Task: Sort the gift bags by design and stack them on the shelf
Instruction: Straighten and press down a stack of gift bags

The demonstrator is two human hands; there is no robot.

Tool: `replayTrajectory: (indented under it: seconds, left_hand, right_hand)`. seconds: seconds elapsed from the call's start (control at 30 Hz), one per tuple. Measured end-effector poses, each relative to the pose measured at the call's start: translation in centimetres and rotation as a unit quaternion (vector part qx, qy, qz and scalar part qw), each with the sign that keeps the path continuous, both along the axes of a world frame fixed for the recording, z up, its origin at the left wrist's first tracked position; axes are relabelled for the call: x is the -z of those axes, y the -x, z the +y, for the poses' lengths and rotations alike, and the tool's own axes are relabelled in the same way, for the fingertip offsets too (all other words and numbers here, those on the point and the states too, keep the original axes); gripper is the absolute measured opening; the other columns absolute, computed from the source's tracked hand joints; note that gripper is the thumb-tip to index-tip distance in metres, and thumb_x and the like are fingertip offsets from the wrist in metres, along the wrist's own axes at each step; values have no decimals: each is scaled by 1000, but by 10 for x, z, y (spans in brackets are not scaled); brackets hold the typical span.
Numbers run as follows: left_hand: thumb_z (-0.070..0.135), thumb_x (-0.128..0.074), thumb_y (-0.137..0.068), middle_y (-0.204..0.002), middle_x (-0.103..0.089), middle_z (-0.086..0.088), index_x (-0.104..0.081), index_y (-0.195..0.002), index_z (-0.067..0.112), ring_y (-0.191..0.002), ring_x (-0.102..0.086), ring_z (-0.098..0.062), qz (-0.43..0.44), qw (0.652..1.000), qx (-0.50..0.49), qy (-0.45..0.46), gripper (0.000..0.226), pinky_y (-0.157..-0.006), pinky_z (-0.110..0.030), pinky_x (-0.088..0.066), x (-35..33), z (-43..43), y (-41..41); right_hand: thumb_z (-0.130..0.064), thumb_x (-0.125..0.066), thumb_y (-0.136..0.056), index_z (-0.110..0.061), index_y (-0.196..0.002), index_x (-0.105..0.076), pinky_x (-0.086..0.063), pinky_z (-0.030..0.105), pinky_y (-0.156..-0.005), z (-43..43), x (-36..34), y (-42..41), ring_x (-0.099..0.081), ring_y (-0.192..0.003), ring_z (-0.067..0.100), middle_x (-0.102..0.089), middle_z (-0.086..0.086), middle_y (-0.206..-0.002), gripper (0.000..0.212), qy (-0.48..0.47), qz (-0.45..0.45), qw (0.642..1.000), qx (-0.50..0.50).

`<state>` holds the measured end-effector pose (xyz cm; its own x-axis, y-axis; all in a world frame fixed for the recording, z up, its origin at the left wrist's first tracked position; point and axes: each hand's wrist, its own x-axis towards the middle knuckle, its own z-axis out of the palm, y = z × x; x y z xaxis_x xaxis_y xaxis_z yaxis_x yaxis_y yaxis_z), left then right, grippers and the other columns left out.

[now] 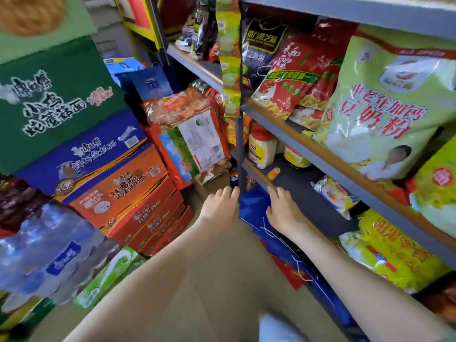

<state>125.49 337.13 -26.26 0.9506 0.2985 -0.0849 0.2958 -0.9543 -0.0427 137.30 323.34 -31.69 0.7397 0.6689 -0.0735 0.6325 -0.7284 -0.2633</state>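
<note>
— How many gift bags are you seeing?
— Two: a blue gift bag (251,206) and a red gift bag (292,274) are lying under the shelf's (311,201) front edge.
— And my hands?
— Your right hand (283,209), fingers extended, is touching that edge, over the blue one. Your left hand (219,206) is reaching beside the post (240,149); I cannot tell its grip.

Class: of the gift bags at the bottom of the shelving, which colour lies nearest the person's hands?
The blue gift bag, between the left hand and right hand; the red gift bag lies further back, beneath the right forearm.

grey metal shelf (239,144), dark board (303,193) with white jar (261,153) and yellow packet (338,196)
</note>
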Motion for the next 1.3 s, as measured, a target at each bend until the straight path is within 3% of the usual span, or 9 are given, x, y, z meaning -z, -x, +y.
replayTrajectory:
  seconds: [0.27,0.37,0.5,0.63,1.0,1.2,1.3]
  left_hand:
    - [35,-40,-99,-146,-35,-7,-17,-149,16,-131,-37,-25,52,994,92,36,58,-101,-35,-38,30,83,-107]
    - [34,-40,-99,-144,-35,-8,-16,-149,16,-129,-39,-26,110,984,138,28,58,-97,-37,-39,38,120,-145]
    - [32,-37,-100,-143,-37,-8,-21,-146,13,-126,-42,-26,121,974,192,15,53,-91,-37,-42,58,159,-183]
    - [31,-37,-99,-143,-37,-9,-24,-146,12,-125,-43,-27,140,955,259,21,53,-94,-37,-41,90,172,-208]
    - [30,-40,-98,-141,-36,-8,-24,-145,11,-126,-40,-26,186,904,380,56,54,-98,-37,-35,222,168,-230]
    - [31,-36,-98,-141,-37,-8,-22,-146,11,-124,-41,-25,216,887,406,39,53,-98,-37,-35,313,148,-223]
    - [30,-37,-98,-139,-38,-9,-24,-144,11,-123,-41,-25,207,884,418,36,51,-97,-37,-35,360,126,-226]
  right_hand:
    - [-22,-48,-96,-14,-146,-20,-37,29,-99,80,44,-74,-34,-127,21,-35,4,-139,58,42,29,997,65]
    - [-22,-46,-96,-13,-147,-19,-39,30,-98,104,58,-95,-34,-129,21,-34,5,-141,59,46,39,994,90]
    - [-23,-48,-95,-12,-149,-16,-40,30,-99,123,73,-112,-34,-130,23,-31,6,-145,63,63,51,989,125]
    - [-23,-48,-95,-13,-149,-13,-43,33,-100,132,96,-118,-35,-130,24,-30,6,-145,65,90,87,976,178]
    - [-18,-44,-92,-15,-150,-14,-40,36,-102,117,224,-51,-29,-134,25,-29,6,-146,66,103,202,898,378]
    - [-17,-42,-93,-17,-151,-10,-35,36,-108,94,310,-29,-23,-140,25,-23,6,-152,67,88,210,869,440]
    - [-15,-43,-92,-16,-151,-14,-40,35,-103,76,359,-31,-26,-137,24,-27,5,-149,65,63,199,849,486]
